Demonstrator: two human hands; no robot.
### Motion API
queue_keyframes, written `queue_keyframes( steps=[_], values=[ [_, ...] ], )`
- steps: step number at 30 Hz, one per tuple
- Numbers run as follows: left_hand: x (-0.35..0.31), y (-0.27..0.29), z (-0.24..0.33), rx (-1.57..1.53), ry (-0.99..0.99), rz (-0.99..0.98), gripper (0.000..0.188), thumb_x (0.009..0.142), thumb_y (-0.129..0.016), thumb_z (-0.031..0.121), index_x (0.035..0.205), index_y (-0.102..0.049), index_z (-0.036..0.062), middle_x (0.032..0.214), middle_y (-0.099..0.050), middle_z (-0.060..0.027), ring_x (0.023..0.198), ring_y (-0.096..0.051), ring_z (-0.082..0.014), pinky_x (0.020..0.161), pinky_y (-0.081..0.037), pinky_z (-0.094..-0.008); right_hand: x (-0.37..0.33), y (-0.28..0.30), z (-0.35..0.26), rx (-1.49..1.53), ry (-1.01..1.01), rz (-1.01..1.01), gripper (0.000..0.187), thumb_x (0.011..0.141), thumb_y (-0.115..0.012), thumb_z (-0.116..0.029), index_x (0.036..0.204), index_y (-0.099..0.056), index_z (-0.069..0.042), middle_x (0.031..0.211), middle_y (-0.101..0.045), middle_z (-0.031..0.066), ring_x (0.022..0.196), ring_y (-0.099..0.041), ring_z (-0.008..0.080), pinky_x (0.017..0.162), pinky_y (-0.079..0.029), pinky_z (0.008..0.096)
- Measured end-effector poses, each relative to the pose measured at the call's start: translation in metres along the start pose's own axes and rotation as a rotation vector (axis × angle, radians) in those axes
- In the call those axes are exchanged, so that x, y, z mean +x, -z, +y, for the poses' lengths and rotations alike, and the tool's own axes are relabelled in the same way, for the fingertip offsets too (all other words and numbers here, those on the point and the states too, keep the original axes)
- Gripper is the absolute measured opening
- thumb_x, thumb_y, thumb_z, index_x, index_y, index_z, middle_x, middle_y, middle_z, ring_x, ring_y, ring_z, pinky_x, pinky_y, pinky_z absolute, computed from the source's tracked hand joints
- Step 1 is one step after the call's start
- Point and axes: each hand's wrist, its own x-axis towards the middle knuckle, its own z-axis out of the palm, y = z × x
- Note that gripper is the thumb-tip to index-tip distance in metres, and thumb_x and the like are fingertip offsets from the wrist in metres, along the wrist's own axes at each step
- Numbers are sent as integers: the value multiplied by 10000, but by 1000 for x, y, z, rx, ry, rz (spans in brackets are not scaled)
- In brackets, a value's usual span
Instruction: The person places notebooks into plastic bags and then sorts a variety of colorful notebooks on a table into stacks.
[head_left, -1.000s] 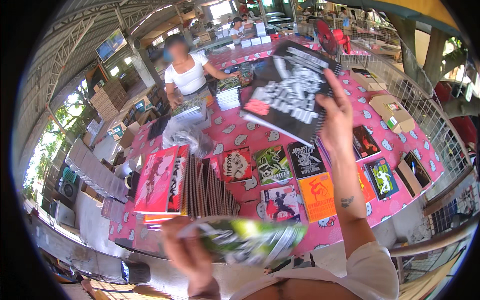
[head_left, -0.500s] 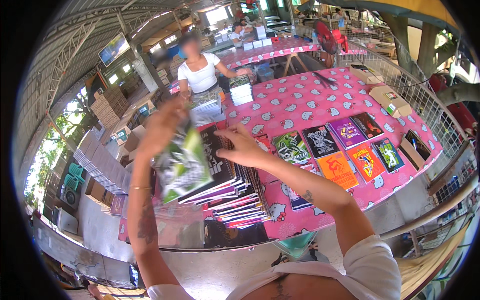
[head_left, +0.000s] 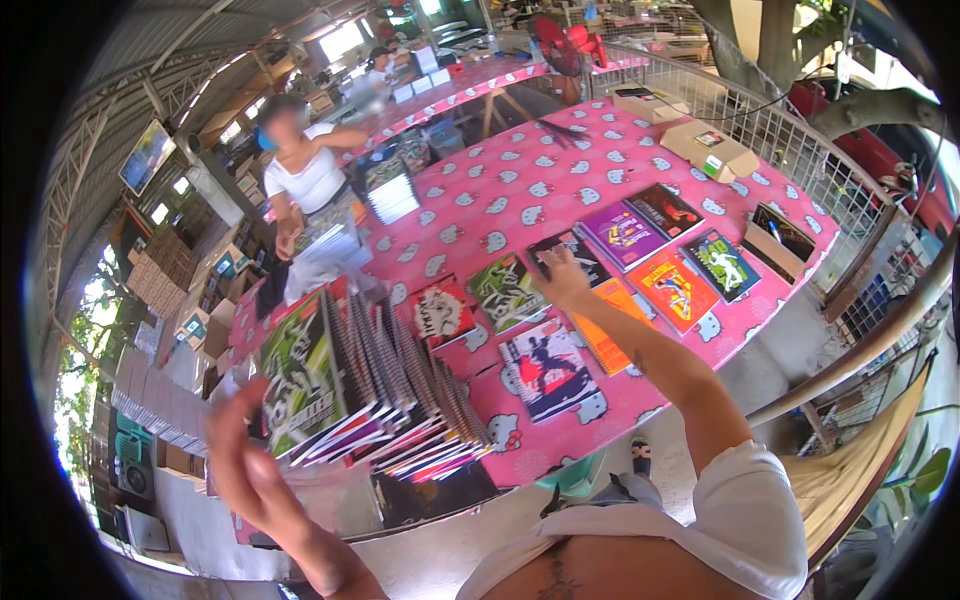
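Note:
My left hand [head_left: 255,465] is raised at the near left side of a long, leaning stack of spiral notebooks [head_left: 425,395]. Its fingers are apart, with nothing visible in them. A green-and-white notebook [head_left: 305,380] lies on top of that stack's left end. My right hand [head_left: 565,278] reaches across the table and rests its outstretched fingers on a black notebook [head_left: 588,256]. Around it lie another green notebook [head_left: 506,292], a purple one [head_left: 625,238], an orange one [head_left: 612,318], and a white, navy and pink one [head_left: 550,368]. A red notebook [head_left: 442,310] sits nearest the stack.
The table's pink patterned cloth [head_left: 500,215] bears more notebooks, a dark open box [head_left: 775,245] with a pen, and a cardboard box [head_left: 710,150]. Across the table, a person in white [head_left: 305,170] stands beside stacked notebooks [head_left: 392,195]. A wire fence runs along the right.
The green notebook from my left hand now lies on the stack, and that hand has drawn back nearer. My right hand has moved right, from the stack to the black notebook. The view has turned right.

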Motion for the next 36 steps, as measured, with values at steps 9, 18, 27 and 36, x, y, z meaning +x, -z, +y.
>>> queue_keyframes(
  steps=[9, 18, 27, 36],
  values=[
    [-18, -298, 11, -348, 53, -776, 405, 866, -688, 116, 1251, -588, 37, 1236, -579, -194, 1123, -586, -362, 933, -479, -391, 33, 28, 198, -257, -187, -475, 690, 854, -602, -550, 1447, -422, -248, 1574, -231, 167, 1469, -161, 383, 1110, -137, 693],
    [-74, -622, -107, 39, -39, -1067, 774, 753, -764, 218, 1392, -395, -13, 1395, -440, -269, 1307, -410, -432, 1103, -337, -475, 115, 120, 337, -377, -489, -39, 915, 769, -751, -425, 1500, -284, -133, 1531, -290, 191, 1453, -202, 366, 1115, -206, 630],
    [-43, -668, -137, -113, -36, -1323, 927, 583, -874, 306, 1352, -455, 5, 1236, -561, -233, 1146, -535, -419, 984, -428, -471, 115, 208, 309, 71, -633, 138, 273, 740, -656, -172, 988, -698, -64, 976, -695, 168, 934, -685, 331, 775, -567, 457],
    [-47, -466, 27, 116, 89, -807, 274, 873, -641, 192, 1104, -593, 51, 882, -647, -193, 769, -620, -356, 720, -480, -450, 23, 309, 183, 1154, -24, 731, 492, 895, -589, -72, 1355, -418, -29, 1150, -600, 61, 1025, -547, 156, 900, -468, 333]
  ],
)
